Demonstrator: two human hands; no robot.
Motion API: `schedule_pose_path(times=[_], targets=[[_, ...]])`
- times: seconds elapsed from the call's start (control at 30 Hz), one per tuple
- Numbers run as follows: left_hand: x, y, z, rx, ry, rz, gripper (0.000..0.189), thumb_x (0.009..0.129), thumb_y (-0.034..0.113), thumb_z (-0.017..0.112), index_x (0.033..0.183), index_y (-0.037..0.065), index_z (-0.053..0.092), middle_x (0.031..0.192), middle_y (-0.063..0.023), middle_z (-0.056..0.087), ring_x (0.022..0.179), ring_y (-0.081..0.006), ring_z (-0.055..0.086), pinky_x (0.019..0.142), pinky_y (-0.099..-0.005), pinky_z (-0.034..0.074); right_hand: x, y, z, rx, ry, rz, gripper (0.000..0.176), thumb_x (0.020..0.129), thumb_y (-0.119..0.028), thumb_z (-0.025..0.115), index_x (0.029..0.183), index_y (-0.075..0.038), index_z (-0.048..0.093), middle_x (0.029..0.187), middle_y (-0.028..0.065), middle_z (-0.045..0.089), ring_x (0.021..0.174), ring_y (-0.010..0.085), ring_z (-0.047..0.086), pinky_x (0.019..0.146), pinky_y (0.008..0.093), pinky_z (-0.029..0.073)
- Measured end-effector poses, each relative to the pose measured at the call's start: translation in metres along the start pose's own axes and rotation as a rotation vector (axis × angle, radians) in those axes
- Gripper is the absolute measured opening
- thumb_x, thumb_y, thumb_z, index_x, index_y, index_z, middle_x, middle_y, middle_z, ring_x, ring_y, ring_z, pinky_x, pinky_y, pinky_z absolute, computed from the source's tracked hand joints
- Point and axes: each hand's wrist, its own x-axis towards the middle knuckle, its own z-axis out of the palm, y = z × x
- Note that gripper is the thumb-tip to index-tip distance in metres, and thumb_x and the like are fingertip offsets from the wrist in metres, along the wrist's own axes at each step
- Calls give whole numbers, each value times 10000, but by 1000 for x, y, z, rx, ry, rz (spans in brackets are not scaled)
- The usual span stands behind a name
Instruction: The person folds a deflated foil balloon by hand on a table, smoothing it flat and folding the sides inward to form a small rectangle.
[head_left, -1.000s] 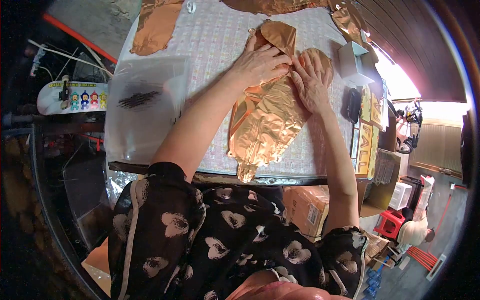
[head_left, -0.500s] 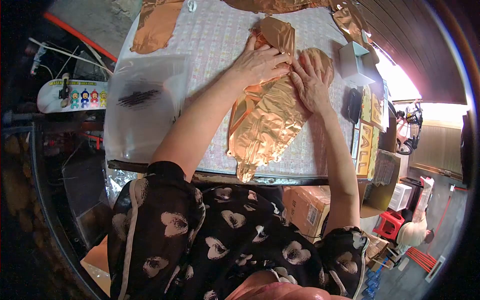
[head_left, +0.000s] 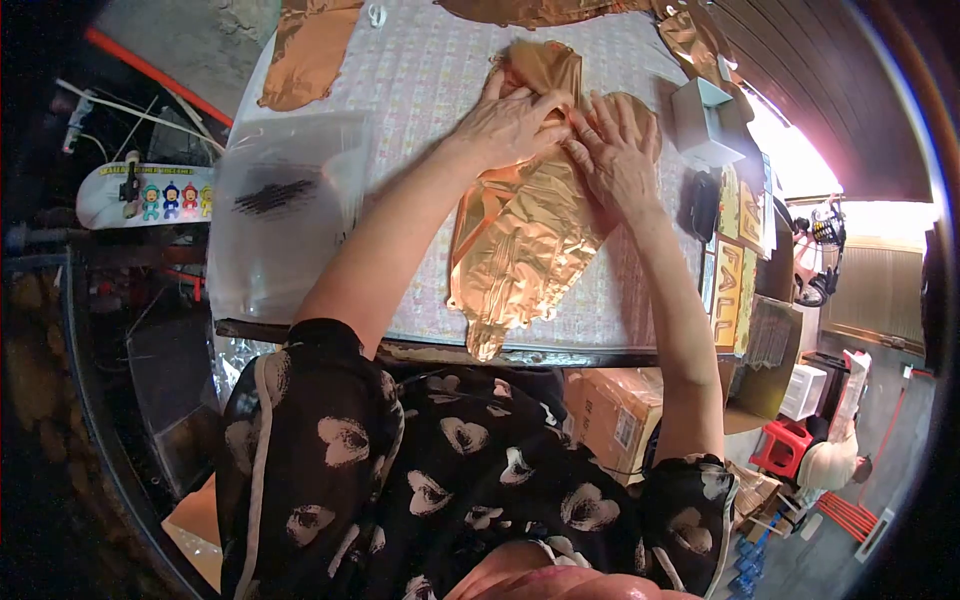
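A flat, crinkled copper-coloured foil balloon (head_left: pixel 525 245) with small tabs along its edge lies on the table in front of me, its narrow tail at the table's front edge. Folded foil rises at its far end. My left hand (head_left: pixel 508 130) has its fingers bent over that fold and grips the foil; the fingertips are partly hidden. Close beside it, my right hand (head_left: pixel 618 165) lies on the balloon's right lobe with fingers spread, pressing the foil flat. The thumb side of the right hand is near the left fingertips.
More copper foil pieces (head_left: pixel 308 65) lie at the table's far side. A clear plastic bag (head_left: pixel 290 230) is on the left. At the right are a small white box (head_left: pixel 708 122), a dark object (head_left: pixel 704 205) and printed yellow packs (head_left: pixel 735 285). A cardboard box (head_left: pixel 615 415) stands below.
Both hands remain at the far end of the balloon. The left fingers have shifted slightly on the folded foil, and the fold has changed shape a little.
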Motion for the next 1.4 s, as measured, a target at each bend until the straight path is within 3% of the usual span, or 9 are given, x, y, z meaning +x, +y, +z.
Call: schedule_pose_path(times=[0.2,0.3,0.4,0.47,0.5,0.63,1.1,1.27,1.4], targets=[[3,0,-7,-127,30,16,486,1037,364,526,1480,242,367,984,-168,717,1095,-337,660,1203,-601,125,1,1,3,39,40,-15,504,1064,-504,415,1474,-253,565,1652,5,346,1538,299,263,1205,669,122],[11,4,-30,-202,-62,-62,517,1029,271,515,1513,247,333,948,-173,711,1081,-362,655,1169,-579,259,2,2,5,26,26,-25,498,1061,-504,418,1465,-258,572,1644,4,358,1533,298,272,1207,664,118],[21,-5,-44,-330,-170,-405,496,1013,183,501,1493,179,376,1050,-214,685,1137,-371,625,1089,-525,408,2,3,3,26,21,-27,496,1058,-504,422,1464,-263,571,1637,2,367,1530,296,278,1209,659,114],[22,-8,-40,152,515,-178,445,963,88,545,1403,95,480,1211,-232,634,1183,-360,599,1006,-474,491,1,3,4,33,25,-26,495,1057,-505,424,1466,-268,570,1642,-2,361,1533,291,275,1212,654,107],[20,-5,-44,-92,408,-96,403,903,19,601,1304,43,567,1337,-202,585,1230,-357,578,1052,-467,474,0,4,5,34,24,-26,495,1057,-505,424,1466,-268,570,1642,-2,361,1533,291,275,1212,654,107],[8,10,-19,-22,-2,182,360,923,29,579,1282,37,605,1352,-134,601,1289,-343,557,1076,-435,480,1,2,9,46,45,-28,491,1059,-501,426,1466,-270,571,1649,-8,351,1539,286,264,1218,652,93],[-7,10,4,-168,-32,35,321,986,128,580,1283,8,601,1372,-119,572,1281,-314,549,1093,-397,459,6,7,6,138,1,6,477,1063,-473,449,1472,-261,569,1653,14,348,1544,321,256,1214,664,88],[-9,8,8,-145,70,95,237,972,119,572,1159,1,657,1254,-131,612,1183,-319,593,1036,-405,487,27,31,30,321,-16,67,428,1058,-474,471,1396,-279,646,1648,22,361,1537,383,260,1164,750,94],[-7,10,4,-162,-40,39,263,1006,135,557,1222,5,634,1351,-127,585,1266,-308,560,1076,-400,465,56,45,46,342,-63,119,428,1058,-528,436,1420,-383,611,1666,12,332,1540,391,252,1149,755,118]])
